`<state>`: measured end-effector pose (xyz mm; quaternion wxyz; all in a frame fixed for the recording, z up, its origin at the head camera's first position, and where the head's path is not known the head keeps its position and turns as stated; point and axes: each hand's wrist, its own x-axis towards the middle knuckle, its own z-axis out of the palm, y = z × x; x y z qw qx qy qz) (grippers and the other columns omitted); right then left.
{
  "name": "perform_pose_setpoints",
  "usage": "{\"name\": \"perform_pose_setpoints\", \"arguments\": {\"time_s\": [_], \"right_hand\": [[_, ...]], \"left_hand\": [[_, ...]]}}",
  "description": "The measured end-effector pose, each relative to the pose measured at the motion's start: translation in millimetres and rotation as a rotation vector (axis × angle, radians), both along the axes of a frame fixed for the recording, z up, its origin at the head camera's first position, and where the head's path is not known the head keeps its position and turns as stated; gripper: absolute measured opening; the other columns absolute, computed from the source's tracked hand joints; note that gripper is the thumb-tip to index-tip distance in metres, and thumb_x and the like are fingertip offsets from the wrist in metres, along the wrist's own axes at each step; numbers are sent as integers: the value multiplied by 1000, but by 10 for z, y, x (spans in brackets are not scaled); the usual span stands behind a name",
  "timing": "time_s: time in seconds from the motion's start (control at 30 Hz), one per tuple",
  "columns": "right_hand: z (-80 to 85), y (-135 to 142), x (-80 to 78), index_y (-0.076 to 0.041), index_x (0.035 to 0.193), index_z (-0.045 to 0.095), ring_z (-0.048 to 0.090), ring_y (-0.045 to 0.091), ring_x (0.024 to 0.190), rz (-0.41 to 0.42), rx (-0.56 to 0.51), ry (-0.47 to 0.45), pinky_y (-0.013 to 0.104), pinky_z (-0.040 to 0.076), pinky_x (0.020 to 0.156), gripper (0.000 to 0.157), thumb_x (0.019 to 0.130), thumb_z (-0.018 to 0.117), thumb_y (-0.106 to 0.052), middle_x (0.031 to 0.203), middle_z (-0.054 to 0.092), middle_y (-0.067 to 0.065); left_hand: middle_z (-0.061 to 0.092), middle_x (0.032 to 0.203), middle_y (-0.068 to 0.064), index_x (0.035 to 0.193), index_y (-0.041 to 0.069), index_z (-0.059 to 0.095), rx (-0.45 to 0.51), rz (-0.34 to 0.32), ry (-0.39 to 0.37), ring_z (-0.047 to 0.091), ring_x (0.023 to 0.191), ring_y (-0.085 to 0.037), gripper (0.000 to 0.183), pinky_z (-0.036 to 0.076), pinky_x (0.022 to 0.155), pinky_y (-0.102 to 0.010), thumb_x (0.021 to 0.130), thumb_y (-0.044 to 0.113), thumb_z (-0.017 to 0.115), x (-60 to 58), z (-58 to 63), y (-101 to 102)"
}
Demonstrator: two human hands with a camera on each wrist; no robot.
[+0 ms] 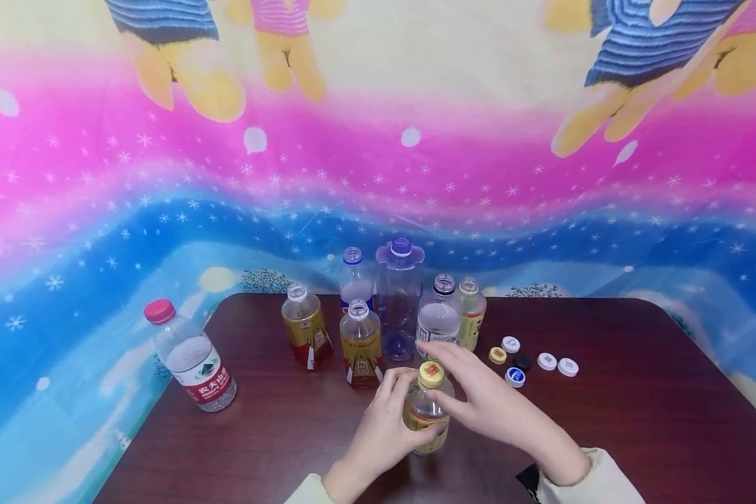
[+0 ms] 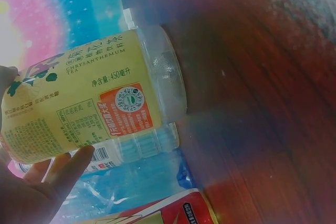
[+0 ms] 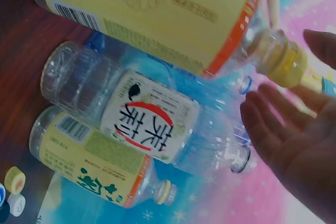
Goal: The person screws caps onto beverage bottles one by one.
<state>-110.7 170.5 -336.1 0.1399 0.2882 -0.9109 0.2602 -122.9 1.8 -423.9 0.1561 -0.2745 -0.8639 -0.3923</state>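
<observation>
In the head view my left hand [image 1: 381,427] grips a chrysanthemum tea bottle [image 1: 425,423] around its body. The bottle has a yellow label and a yellow cap [image 1: 431,374]. Around the cap, my right hand [image 1: 488,395] spreads its thumb and fingers. From the right wrist, a gap shows between the right-hand fingers [image 3: 262,111] and the bottle's yellow cap [image 3: 290,66]. The left wrist view shows the label [image 2: 79,98] close up, with left fingertips [image 2: 79,163] beside it. Part of the left hand is hidden behind the bottle.
Several uncapped bottles stand behind my hands, including a tall purple-tinted bottle [image 1: 400,301] and a gold-labelled bottle [image 1: 362,343]. A red-capped water bottle [image 1: 192,357] is at the left. Several loose caps, one of them black [image 1: 521,361], lie on the dark table [image 1: 655,413] at right.
</observation>
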Motion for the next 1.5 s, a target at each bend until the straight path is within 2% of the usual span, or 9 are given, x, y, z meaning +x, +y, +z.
{"name": "perform_pose_setpoints", "arguments": {"time_s": [0.13,0.43,0.63,0.8,0.93,1.17,1.3,1.4,1.5], "right_hand": [[32,36,-20,-6,124,61,60,26,114,114,18,41,45,51,93,38,86,64,-3,122,63,7],[58,26,-62,-1,114,65,65,20,99,138,35,46,38,55,85,30,83,64,2,110,66,7],[67,18,-67,-1,111,65,65,19,96,147,33,50,35,56,82,29,83,64,3,107,66,7],[60,11,-81,0,109,66,65,18,93,144,32,74,32,56,80,26,83,65,0,104,66,7],[66,15,-79,-2,108,66,64,18,92,125,35,74,32,55,78,25,83,67,-2,102,66,6],[65,5,-66,-6,100,66,62,13,85,26,11,70,29,54,75,23,79,74,-12,94,65,0],[61,-9,-62,-8,97,66,62,12,84,-49,-13,13,27,54,74,26,77,77,-19,92,65,-2],[55,4,-65,-6,104,65,63,15,89,-35,-21,-29,30,55,76,34,77,77,-23,98,66,2],[48,32,-67,-2,112,63,64,19,94,29,-12,-45,35,54,81,38,81,74,-19,104,66,6]], "left_hand": [[52,119,-1,123,14,52,-2,5,21,59,105,-17,65,56,81,-31,70,36,83,1,-7,-8],[52,118,0,122,14,53,2,14,18,60,103,-17,63,56,79,-31,71,36,83,8,-16,-3],[51,119,1,123,15,53,-2,13,-16,59,104,-17,63,55,78,-31,72,36,82,14,-9,-5],[51,120,1,123,16,53,-2,16,-50,59,106,-17,63,55,79,-32,71,36,82,17,11,-1],[51,121,1,123,16,53,9,16,-36,59,106,-17,63,55,80,-32,70,34,83,19,5,8],[51,121,1,123,17,53,18,17,-40,58,106,-15,64,55,83,-32,70,34,84,16,1,24],[51,120,1,123,17,53,14,11,-54,58,106,-16,63,55,83,-32,71,35,83,13,3,19],[51,119,1,123,17,53,9,6,-61,58,106,-16,63,55,83,-32,71,35,83,13,11,13],[51,119,0,123,17,53,8,1,-61,59,105,-17,63,55,83,-32,71,35,83,14,18,9]]}}
